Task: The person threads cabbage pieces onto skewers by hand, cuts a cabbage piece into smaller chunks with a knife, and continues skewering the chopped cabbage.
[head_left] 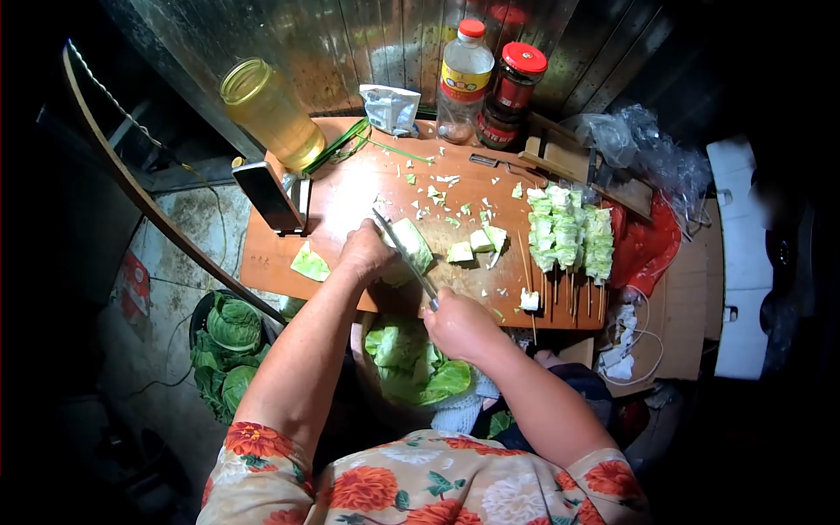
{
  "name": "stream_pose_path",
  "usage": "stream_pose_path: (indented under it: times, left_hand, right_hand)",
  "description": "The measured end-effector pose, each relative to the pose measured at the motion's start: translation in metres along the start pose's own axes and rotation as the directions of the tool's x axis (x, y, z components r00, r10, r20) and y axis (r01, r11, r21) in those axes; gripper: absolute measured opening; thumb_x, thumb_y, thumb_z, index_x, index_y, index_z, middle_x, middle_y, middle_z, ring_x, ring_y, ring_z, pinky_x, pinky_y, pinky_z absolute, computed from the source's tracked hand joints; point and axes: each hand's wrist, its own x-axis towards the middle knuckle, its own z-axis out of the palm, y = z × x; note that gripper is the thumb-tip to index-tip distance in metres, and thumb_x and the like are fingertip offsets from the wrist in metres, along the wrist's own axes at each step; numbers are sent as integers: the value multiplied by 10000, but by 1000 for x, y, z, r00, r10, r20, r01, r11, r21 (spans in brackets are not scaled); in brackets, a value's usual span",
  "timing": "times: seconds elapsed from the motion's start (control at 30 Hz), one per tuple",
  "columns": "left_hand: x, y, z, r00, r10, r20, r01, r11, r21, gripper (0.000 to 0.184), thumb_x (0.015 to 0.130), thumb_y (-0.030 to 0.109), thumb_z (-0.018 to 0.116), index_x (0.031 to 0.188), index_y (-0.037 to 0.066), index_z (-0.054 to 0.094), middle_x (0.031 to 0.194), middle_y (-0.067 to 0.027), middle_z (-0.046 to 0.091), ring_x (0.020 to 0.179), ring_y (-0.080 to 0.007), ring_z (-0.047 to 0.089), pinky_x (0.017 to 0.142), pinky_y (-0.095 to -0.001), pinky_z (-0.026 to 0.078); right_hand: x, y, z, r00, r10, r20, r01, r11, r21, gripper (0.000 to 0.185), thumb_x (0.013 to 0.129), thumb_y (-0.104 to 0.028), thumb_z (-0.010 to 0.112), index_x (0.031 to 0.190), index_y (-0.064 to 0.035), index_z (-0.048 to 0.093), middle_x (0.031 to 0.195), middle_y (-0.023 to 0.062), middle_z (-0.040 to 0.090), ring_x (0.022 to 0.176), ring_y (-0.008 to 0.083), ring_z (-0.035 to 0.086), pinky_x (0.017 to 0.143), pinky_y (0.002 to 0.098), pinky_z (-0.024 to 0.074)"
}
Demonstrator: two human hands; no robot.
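Observation:
A knife (pixel 415 269) is in my right hand (pixel 462 325), its handle gripped at the table's front edge. The blade slants up and left across a pale green cabbage chunk (pixel 411 242). My left hand (pixel 366 251) is closed on the chunk's left side, close to the blade; its fingertips are partly hidden. Cut cabbage pieces (pixel 483 241) lie to the right of the knife, and a single cabbage leaf piece (pixel 311 262) lies to the left of my left hand. Several skewers of cabbage (pixel 560 227) are lined up at the board's right end.
On the wooden table (pixel 271 262) stand a propped phone (pixel 267 199), a jar of yellow liquid (pixel 276 118), a clear bottle (pixel 464 83) and red-lidded jars (pixel 516 83). Below are a tub of cabbage leaves (pixel 411 359) and a bucket of whole cabbages (pixel 232 324).

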Motion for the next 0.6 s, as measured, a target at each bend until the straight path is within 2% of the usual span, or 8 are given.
stream_pose_path:
  times: [0.07,0.23,0.3,0.4,0.47,0.5,0.53,0.6]
  left_hand:
    - [-1,-4,0,999,29,-26,-28,999,42,612,692,270,766,1182,-16,537,1184,-250,590,1077,-368,601,922,-385,495]
    - [18,-33,-10,999,9,49,-5,997,-73,675,613,237,816,1177,-18,546,1137,-222,628,1071,-311,613,911,-350,488]
    - [2,-27,-35,999,-35,-2,35,999,24,635,609,212,808,1151,-16,568,1145,-217,622,1066,-308,608,917,-347,479]
    - [17,-47,-38,998,3,-58,0,999,44,585,627,197,789,1137,0,581,1137,-211,605,1077,-326,581,935,-359,467]
    - [-11,-16,-42,893,252,-374,-136,941,308,525,645,203,773,1107,24,600,1129,-198,584,1086,-334,551,965,-369,444]
    - [-13,-6,-37,849,359,-389,-222,909,354,420,680,158,726,1071,53,614,1134,-182,572,1082,-342,534,981,-384,429]
    - [-14,4,-30,802,482,-351,-385,868,314,361,696,113,683,1048,59,618,1140,-173,573,1093,-343,532,982,-387,428]
    - [-10,13,-14,687,685,-241,-637,728,253,302,712,28,605,1012,62,618,1148,-156,573,1120,-348,522,977,-396,432]
  right_hand:
    - [13,6,17,999,1,-41,-1,1000,0,309,903,-245,521,975,56,519,842,276,639,819,446,626,765,508,487]
    - [11,7,22,995,-10,-95,11,1000,2,306,903,-262,521,991,31,511,832,250,642,810,442,625,762,511,486]
    - [10,11,25,995,-37,-97,39,999,18,321,883,-287,559,980,16,514,808,246,636,789,445,615,718,515,482]
    - [-2,4,21,990,-82,-119,88,995,44,334,884,-307,568,970,10,510,804,244,633,787,438,617,708,511,479]
    - [-12,-8,4,983,-93,-158,107,991,82,331,883,-308,575,967,6,512,799,238,632,782,436,617,705,509,476]
    - [-15,-11,-3,975,-101,-197,125,985,117,329,882,-310,583,963,2,515,794,233,631,776,434,617,701,506,473]
    - [-17,-10,-6,945,-127,-301,180,972,154,284,874,-267,608,959,-8,526,771,207,630,748,413,621,671,475,480]
    - [-19,-6,-14,925,-120,-360,198,962,187,261,867,-242,620,951,-12,530,757,191,629,726,399,623,649,453,484]
